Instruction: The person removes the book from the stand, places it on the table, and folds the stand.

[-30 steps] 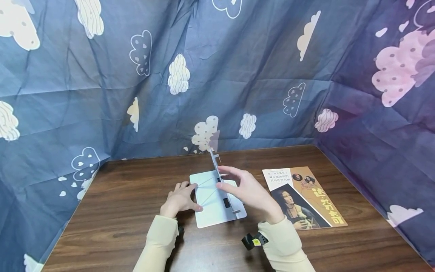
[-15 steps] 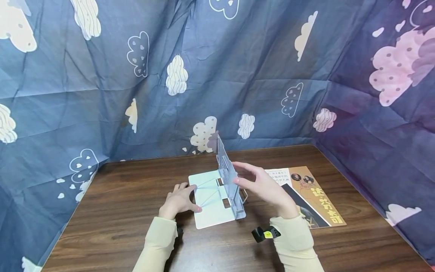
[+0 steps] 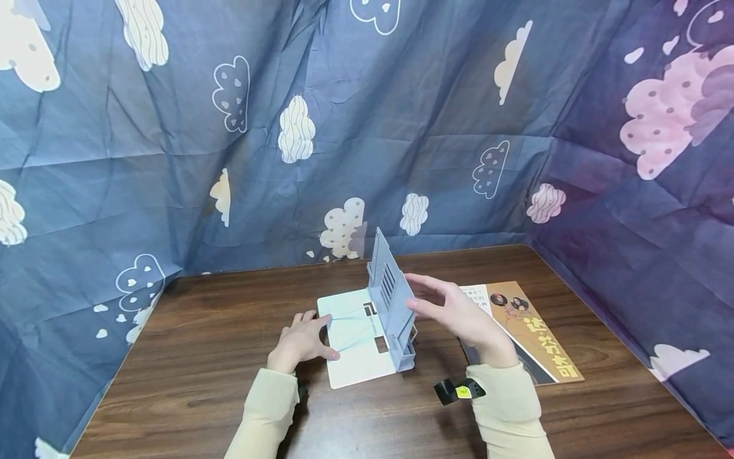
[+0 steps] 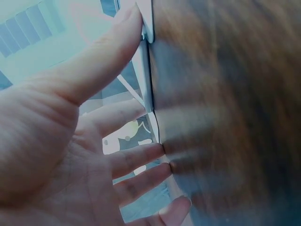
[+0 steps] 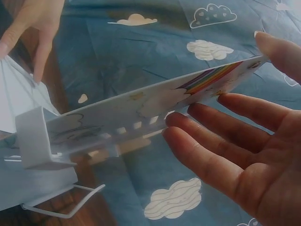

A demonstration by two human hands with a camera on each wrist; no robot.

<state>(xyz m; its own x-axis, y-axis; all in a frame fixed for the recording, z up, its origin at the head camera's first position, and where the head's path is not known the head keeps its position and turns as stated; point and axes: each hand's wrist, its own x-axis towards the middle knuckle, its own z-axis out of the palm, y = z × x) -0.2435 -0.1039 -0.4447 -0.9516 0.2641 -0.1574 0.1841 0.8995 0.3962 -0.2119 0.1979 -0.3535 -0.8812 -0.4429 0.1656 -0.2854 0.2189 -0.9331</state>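
A pale book stand (image 3: 392, 290) stands on the table with its flat white base (image 3: 355, 344) down and its slotted back panel raised, leaning a little right. My left hand (image 3: 301, 341) rests at the base's left edge, fingers spread, thumb touching the base. In the left wrist view the thumb (image 4: 106, 54) lies along that edge and the fingertips reach the tabletop. My right hand (image 3: 453, 309) pinches the panel's right edge between thumb and fingers. In the right wrist view the fingers (image 5: 225, 136) lie against the panel's printed face, which bears a rainbow (image 5: 211, 77).
A magazine (image 3: 530, 331) with an orange and white cover lies to the right, partly behind my right hand and forearm. The wooden table (image 3: 212, 370) ends at a dark blue cloth (image 3: 258, 191) with printed clouds. A wire leg (image 5: 70, 207) sticks out near the panel's foot.
The back panel has swung to the right with my right hand, from nearly edge-on to showing its slotted face. My left hand has stayed at the base.
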